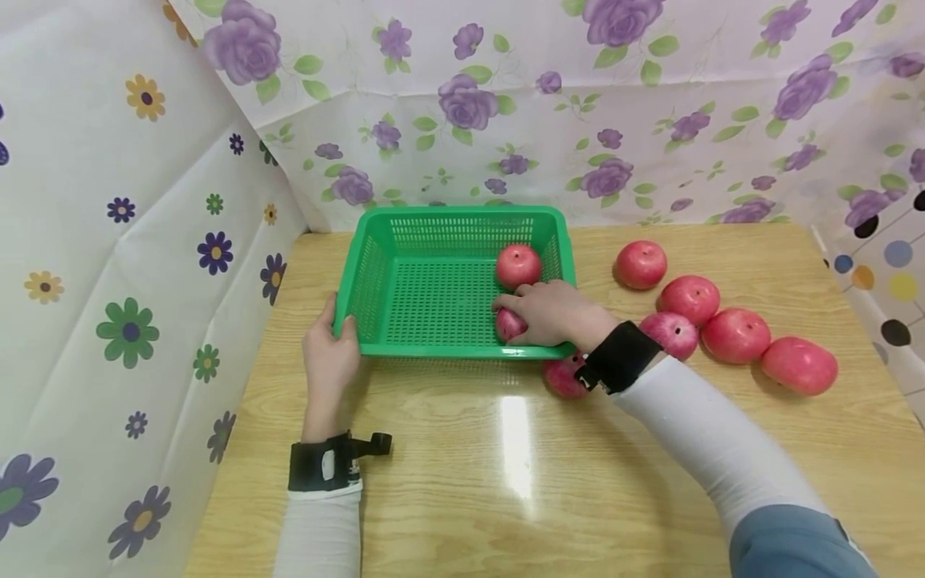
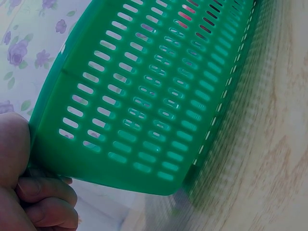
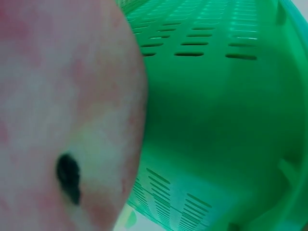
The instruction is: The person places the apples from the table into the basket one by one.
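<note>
Bright head view, white glare on table; dimmer, softer wrist views

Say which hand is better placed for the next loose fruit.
Probably the right hand, once it releases the fruit it holds in the basket: the loose fruits lie on its side. The left hand grips the basket's left end, farther from them.

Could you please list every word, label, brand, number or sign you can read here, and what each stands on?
None can be read: the basket and fruits show no lettering.
The sheets show printed patterns, no readable words.
The left wristband has a pale patch, with no lettering I can make out.
</note>
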